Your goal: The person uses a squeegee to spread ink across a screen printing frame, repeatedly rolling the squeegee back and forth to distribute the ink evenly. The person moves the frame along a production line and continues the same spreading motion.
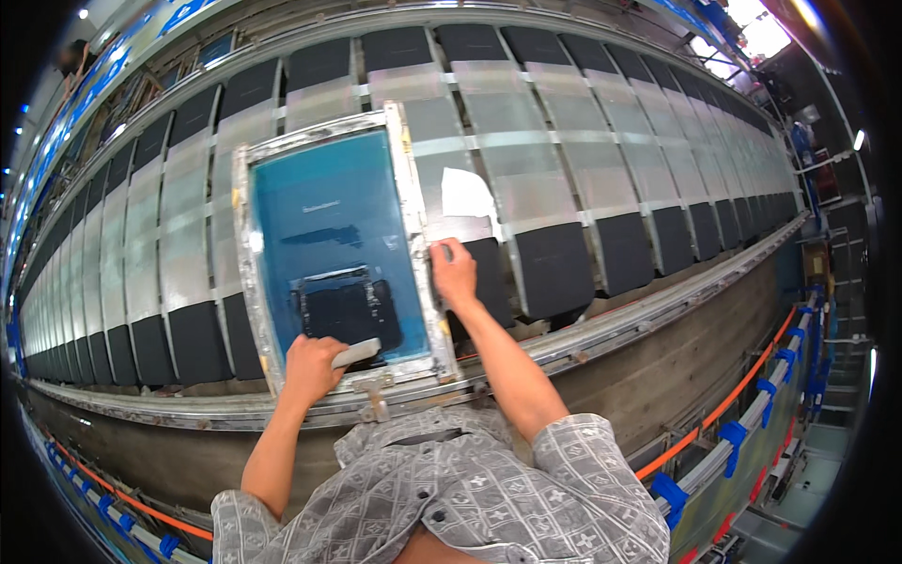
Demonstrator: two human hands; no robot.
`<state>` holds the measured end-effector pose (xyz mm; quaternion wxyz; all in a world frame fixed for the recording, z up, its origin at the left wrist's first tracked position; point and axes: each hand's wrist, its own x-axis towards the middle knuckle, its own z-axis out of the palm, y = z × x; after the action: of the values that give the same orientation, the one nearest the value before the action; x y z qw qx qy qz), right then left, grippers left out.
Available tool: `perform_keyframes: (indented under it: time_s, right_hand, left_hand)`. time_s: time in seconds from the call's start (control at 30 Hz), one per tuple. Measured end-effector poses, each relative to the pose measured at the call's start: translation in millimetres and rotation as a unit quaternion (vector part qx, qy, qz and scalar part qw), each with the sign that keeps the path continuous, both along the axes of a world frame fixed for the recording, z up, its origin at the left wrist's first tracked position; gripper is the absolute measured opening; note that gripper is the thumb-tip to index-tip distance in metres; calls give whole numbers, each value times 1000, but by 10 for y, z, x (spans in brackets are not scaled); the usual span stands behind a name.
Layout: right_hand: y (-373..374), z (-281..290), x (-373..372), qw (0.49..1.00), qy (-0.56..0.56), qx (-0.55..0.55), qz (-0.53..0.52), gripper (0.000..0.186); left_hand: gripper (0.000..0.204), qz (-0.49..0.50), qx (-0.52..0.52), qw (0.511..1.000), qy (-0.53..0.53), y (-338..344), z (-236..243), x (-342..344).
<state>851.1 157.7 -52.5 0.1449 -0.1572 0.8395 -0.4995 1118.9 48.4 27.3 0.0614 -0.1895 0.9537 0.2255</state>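
Note:
A screen-printing frame (409, 179) with a pale, ink-stained border and blue mesh (371, 202) lies over the dark-ended boards in front of me. Dark ink (343, 315) is pooled on the near part of the mesh, with a smeared streak beyond it. At the frame's near end, my left hand (315, 368) is closed around a squeegee with a pale handle (357, 352); its lower edge is hard to make out. My right hand (455, 271) grips the right side of the frame, its fingers curled at the border. A white patch (465, 193) lies on the board beyond that hand.
Long rows of pale boards with black ends (554, 268) run left and right. A metal rail (639, 305) follows their near edge, with a clamp (376, 399) below the frame. An orange hose (723, 399) and blue-wrapped pipe (733, 442) run at the right.

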Motion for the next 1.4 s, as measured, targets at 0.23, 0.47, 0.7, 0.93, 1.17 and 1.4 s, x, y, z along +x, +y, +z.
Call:
perform_keyframes:
  time_s: [0.23,0.47,0.7,0.93,1.17,1.4]
  right_hand:
    - [-15,-265,-125,999,-24,33,27,28]
    - [-45,-297,-223,989,-104,89,58,27]
    - [-28,-301,-145,993,-112,37,17,27]
    - [-62,-168,-90,997,-72,33,12,30]
    - [-162,334,-118,990,-137,34,-18,33]
    - [-706,169,688,999,-35,-34,18,27]
  left_hand:
    - [23,-65,-105,992,-5,-910,-81,-610]
    - [31,-71,-106,992,11,-987,-212,-583]
    - [33,-95,-50,993,-54,-300,-121,-64]
    - [29,-40,-70,997,-3,-986,-46,-636]
    - [55,22,-149,975,166,-93,-245,81]
    - [57,17,-127,989,78,-408,-142,1024]
